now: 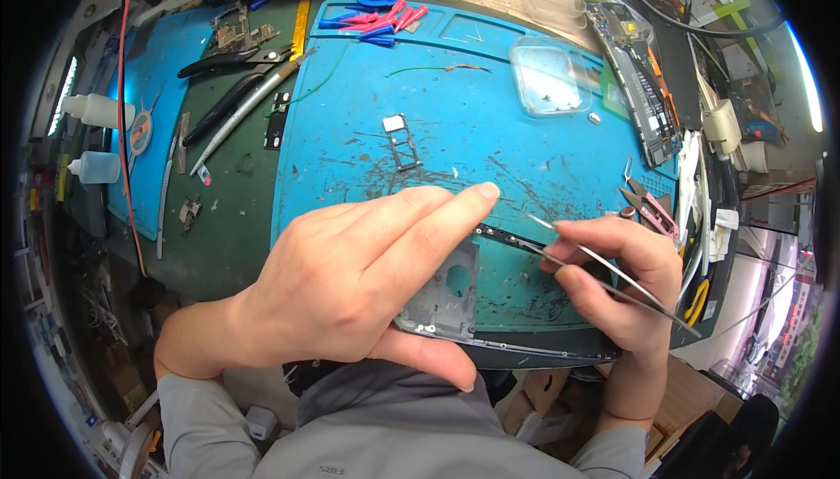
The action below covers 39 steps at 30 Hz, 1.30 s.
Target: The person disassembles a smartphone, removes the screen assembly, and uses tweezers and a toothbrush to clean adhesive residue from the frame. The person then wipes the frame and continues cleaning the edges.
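My left hand [350, 273] grips a grey phone frame [451, 291], with the thumb at its near edge and the fingers across its far side; much of the frame is hidden under the palm. Steel tweezers [621, 279] are pinched in my right hand [634, 260]. Their tips are apart, close to the frame's dark far edge; I cannot tell whether they touch it. Beyond my left hand, a small card tray [403, 148] with a white card [395, 122] at its far end lies on the blue work mat [341, 160].
Pliers [229, 98] and a pen-like tool [249, 104] lie left. Pink and blue nozzle tips [385, 20] sit at the back. A clear plastic box [549, 76], a circuit-filled device part [639, 85] and pink-handled snips [652, 212] are to the right. Two bottles [98, 111] stand far left.
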Tool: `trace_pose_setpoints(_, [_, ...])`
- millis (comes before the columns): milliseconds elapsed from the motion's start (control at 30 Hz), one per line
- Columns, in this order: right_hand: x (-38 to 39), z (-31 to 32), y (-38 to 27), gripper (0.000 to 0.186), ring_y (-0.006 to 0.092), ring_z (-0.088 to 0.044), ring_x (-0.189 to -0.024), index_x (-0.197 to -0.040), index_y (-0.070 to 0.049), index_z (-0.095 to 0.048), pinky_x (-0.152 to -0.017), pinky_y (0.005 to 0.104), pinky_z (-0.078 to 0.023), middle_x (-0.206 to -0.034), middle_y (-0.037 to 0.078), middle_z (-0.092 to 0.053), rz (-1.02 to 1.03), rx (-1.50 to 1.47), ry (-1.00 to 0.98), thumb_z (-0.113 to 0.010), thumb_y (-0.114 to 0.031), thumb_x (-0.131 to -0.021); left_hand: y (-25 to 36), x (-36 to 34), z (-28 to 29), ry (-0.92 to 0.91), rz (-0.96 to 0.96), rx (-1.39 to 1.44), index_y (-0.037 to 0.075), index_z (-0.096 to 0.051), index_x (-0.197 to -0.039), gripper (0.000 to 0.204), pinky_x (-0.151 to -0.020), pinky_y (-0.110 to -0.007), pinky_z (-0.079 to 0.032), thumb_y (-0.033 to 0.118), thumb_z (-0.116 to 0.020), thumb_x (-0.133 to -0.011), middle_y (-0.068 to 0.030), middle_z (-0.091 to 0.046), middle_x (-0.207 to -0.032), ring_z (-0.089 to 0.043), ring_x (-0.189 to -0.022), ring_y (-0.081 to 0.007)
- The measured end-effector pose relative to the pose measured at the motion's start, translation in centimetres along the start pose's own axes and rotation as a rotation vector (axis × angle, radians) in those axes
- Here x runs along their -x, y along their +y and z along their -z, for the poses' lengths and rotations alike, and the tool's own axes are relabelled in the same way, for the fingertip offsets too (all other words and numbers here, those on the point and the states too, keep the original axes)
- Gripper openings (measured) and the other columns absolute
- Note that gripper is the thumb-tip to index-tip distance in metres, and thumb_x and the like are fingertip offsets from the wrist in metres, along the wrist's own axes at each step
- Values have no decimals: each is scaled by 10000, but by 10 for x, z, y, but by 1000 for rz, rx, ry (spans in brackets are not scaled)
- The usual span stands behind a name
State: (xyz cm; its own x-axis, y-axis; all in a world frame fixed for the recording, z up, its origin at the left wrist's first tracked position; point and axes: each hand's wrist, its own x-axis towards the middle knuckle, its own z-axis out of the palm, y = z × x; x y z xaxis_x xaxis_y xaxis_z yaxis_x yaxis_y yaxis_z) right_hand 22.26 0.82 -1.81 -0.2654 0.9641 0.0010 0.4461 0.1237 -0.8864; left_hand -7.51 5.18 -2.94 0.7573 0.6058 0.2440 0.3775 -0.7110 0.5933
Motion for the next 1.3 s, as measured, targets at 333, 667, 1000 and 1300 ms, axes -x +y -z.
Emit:
trace_pose_setpoints(333, [8,1,5,402,189,-775,-957,-1332,47,-683,-878,297,-610,-1080,126,-768,-52,-186,66,-793,-43,-956,-11,0,-4,80,-99,3,-121,-553,-1416,1127,-909,-429,-626,754,-695,-720,-240,-685,-1343,-733,-1115,-389])
trace_pose_setpoints(667, [42,0,2,588,199,-768,-953,-1394,45,-638,-875,314,-588,-1025,134,-785,-53,-283,144,-788,-366,-1002,0,-1,-9,195,65,-63,-54,-561,-1469,1105,-862,-410,-615,798,-614,-769,-177,-711,-1154,-734,-1014,-321])
trace_pose_setpoints(1000, [82,-40,-9,435,241,-771,-842,-1268,36,-714,-714,309,-623,-1006,157,-766,306,-208,150,-884,-154,-916,17,-25,-15,270,316,488,-17,-618,-1359,626,-895,-294,-514,546,-581,-1088,-117,-640,-1263,-644,-1061,-194])
trace_pose_setpoints(1300, [85,-56,-2,400,276,-787,-857,-1376,88,-596,-747,368,-641,-1051,223,-785,367,-196,309,-661,-178,-1085,17,-62,-4,24,200,261,-27,-640,-1158,272,-948,-422,-505,167,-468,-1079,-183,-648,-1080,-633,-1042,-347])
